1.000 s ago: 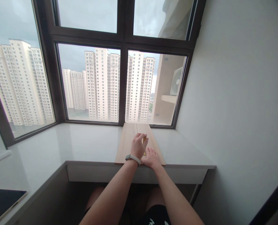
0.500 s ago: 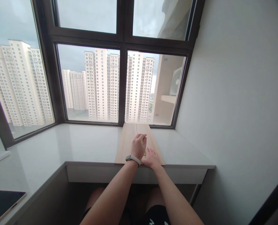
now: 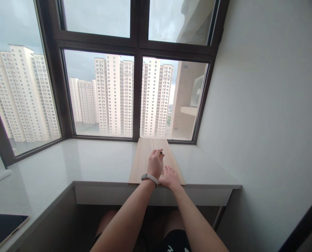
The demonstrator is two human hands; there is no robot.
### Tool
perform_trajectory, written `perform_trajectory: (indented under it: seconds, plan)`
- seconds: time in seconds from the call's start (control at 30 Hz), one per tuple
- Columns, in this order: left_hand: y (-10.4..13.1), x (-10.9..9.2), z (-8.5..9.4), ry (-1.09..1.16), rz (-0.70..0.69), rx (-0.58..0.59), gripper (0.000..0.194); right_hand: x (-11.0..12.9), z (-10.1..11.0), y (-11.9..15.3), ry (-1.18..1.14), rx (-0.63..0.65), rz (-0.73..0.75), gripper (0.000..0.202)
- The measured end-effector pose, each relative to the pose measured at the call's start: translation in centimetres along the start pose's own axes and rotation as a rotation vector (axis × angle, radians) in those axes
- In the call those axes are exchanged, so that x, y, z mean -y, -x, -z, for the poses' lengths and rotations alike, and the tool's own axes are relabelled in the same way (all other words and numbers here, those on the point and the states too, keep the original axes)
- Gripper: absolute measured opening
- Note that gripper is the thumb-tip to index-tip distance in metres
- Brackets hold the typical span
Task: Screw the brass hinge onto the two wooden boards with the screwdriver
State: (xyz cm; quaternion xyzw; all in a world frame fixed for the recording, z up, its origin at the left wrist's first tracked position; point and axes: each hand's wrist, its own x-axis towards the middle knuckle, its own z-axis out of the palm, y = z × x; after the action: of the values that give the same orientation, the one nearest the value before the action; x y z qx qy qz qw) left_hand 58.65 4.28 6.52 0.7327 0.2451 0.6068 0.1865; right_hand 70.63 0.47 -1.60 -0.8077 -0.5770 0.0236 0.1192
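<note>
A pale wooden board (image 3: 141, 164) lies on the white counter below the window, with a thin dark line running down its far part. Above the board, my left hand (image 3: 155, 163), with a watch (image 3: 144, 176) on its wrist, is closed round a small dark and yellow tool (image 3: 160, 153) whose end shows at the fingertips. My right hand (image 3: 169, 176) lies on the near right part of the board, fingers spread. A small yellow bit shows between the hands, too small to make out.
The white counter (image 3: 100, 161) runs along the window and bends toward me at the left. A dark tablet-like device (image 3: 5, 225) lies at the lower left. A white wall (image 3: 263, 105) rises at the right.
The fingers of my left hand have shifted slightly, and the dark end of the tool now shows more clearly. My right hand stays in place.
</note>
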Motion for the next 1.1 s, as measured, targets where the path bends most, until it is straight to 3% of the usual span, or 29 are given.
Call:
perform_trajectory:
  seconds: [0.17,0.43,0.63,0.87,1.1]
  plan:
    - [0.13,0.06,0.31,0.032,-0.032,0.000,0.014,-0.10,-0.27,-0.23,-0.011,0.000,-0.003,0.091]
    - [0.00,-0.25,-0.03,-0.004,0.036,-0.016,0.014,-0.11,-0.29,-0.19,-0.006,-0.018,0.003,0.088]
    - [-0.08,-0.30,-0.17,0.010,0.051,-0.001,0.026,-0.20,-0.25,-0.12,0.001,-0.015,0.006,0.090]
    - [0.10,-0.13,0.16,0.004,-0.024,0.001,0.015,-0.21,-0.39,-0.29,-0.007,-0.003,-0.009,0.090]
    - [-0.05,-0.62,0.02,-0.015,0.031,-0.012,0.013,-0.21,-0.45,-0.21,-0.005,-0.020,-0.003,0.084]
